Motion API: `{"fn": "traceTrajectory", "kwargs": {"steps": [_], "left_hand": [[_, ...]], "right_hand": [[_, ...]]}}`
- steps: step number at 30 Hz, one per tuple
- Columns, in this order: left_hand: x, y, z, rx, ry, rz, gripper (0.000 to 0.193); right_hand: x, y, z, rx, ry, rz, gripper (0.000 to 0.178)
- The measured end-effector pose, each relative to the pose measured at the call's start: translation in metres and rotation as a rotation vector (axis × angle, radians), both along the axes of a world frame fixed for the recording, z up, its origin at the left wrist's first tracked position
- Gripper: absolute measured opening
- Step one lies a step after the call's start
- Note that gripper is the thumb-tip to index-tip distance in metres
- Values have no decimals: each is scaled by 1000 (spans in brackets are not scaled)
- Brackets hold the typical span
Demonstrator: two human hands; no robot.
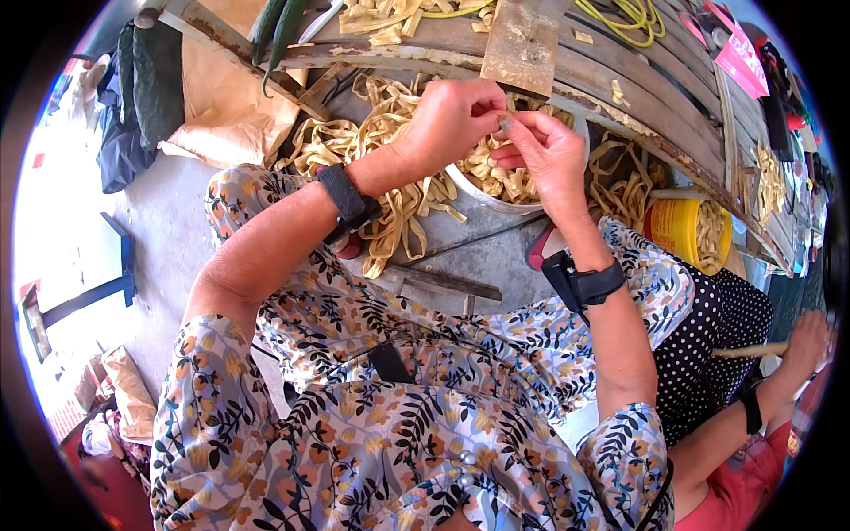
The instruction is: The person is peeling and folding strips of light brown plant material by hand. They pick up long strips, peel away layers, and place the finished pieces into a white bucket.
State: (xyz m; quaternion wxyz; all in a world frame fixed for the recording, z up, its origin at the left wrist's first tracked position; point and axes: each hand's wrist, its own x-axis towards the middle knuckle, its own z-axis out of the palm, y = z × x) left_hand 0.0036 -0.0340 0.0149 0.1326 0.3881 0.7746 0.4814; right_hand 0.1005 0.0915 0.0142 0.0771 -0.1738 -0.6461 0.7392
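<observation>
My left hand (459, 117) and my right hand (551, 157) meet at the fingertips above a white bucket (500, 207). Both are closed in a pinch, thumb against fingers. Whatever they hold between them is too small and too covered to name. Short pale-yellow pieces (512, 182) that look like cut dried strips fill the bucket below. Long, flat, curling strips of the same colour (390, 217) lie heaped on the floor left of it. Just beyond my fingers, a worn wooden board (521, 44) juts over the table edge.
A slatted wooden table (655, 106) curves across the far side, with yellow cord (633, 22) on it. At right stand a yellow bucket (675, 232) of pieces and more strips (624, 190). A co-worker's hand (806, 341) holds a pale strip. Brown paper (232, 102) hangs at left.
</observation>
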Motion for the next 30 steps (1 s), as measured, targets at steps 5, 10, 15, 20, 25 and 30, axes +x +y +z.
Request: {"fn": "traceTrajectory", "kwargs": {"steps": [5, 10, 15, 20, 25, 30], "left_hand": [[-8, -1, -6, 3, -337, -17, 23], [-15, 0, -9, 52, -211, -218, 25], [-6, 4, -4, 81, 216, -213, 23], [-4, 0, -3, 53, 554, -278, 21], [-1, 1, -12, 74, 772, -344, 17], [-3, -2, -8, 95, 415, -217, 7]], "right_hand": [[-1, 8, -11, -34, -27, 14, 24], [-1, 23, -9, -353, -51, 63, 22], [2, 30, -10, -600, -107, 130, 21], [4, 16, 2, -366, -137, 196, 28], [6, 7, 4, -194, -249, 213, 31], [6, 14, 4, 124, -207, 272, 33]]}}
